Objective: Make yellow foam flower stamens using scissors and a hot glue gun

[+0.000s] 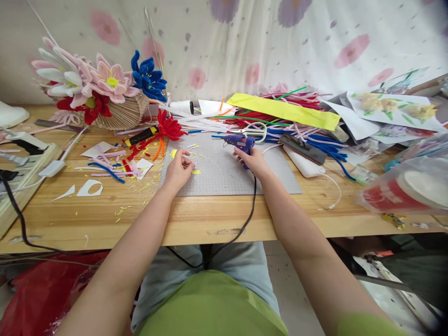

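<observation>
My right hand (252, 159) is wrapped round the handle of a purple-blue hot glue gun (242, 141), its nozzle pointing left. A black cord (252, 205) runs down from the gun over the table edge. My left hand (179, 169) is closed in a pinch above the left part of the grey cutting mat (224, 179). What its fingers hold is too small to name. Small yellow scraps (196, 172) and thin white bits lie on the mat beside that hand. A red pipe-cleaner flower (169, 125) lies just behind it.
Behind the mat lie piled pipe cleaners (325, 147), scissors (257, 131), a yellow strip (283, 111) and a phone (303, 149). On the left are finished fuzzy flowers (112, 81), a utility knife (142, 136) and a power strip (30, 172). A bagged cup (409, 186) stands right.
</observation>
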Available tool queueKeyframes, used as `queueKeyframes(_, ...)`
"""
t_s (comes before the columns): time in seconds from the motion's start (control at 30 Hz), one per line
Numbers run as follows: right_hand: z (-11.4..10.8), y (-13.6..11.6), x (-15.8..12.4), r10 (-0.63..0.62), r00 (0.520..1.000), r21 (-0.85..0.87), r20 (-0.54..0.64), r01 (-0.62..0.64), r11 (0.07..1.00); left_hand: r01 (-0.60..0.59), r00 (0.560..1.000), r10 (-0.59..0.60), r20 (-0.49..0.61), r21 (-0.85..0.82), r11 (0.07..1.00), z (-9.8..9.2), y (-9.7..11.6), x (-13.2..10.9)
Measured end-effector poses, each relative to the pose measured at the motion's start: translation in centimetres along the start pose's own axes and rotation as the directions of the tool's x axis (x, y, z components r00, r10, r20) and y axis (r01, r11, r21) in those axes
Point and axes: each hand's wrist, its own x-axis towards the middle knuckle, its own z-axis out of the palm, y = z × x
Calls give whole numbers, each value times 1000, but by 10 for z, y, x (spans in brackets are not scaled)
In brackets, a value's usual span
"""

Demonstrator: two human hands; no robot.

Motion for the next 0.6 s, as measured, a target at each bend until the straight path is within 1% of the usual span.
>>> queueKeyframes(0.07, 2, -8, -8, -19, 994, 115, 110, 6, 993, -1, 1000, 1, 1, -5, 1000, 1, -1, 0)
queueKeyframes(0.1, 4, -13, -12, -23, 985, 125, 169, 1, 992, 1, 1000, -1, 2, -4, 1000, 1, 0, 0)
queueKeyframes(0.17, 10, -21, -19, -11, 960, 69, 280, -8, 998, 5, 1000, -5, 3, 3, 1000, 1, 0, 0)
queueKeyframes(0.23, 17, -25, -24, 11, 936, -17, 352, -5, 1000, 10, 1000, -10, 3, 13, 1000, 1, 1, -1)
queueKeyframes(0.3, 24, -26, -25, 28, 926, -70, 376, -1, 998, 7, 1000, -7, 3, 21, 1000, 1, 1, -1)
queueKeyframes(0.37, 28, -25, -24, 36, 927, -87, 375, -3, 996, -2, 1000, 2, 2, 24, 1000, 1, 1, 0)
queueKeyframes(0.6, 29, -17, -20, 44, 937, -140, 347, 5, 990, -20, 1000, 20, 7, 20, 1000, 2, -2, 1)
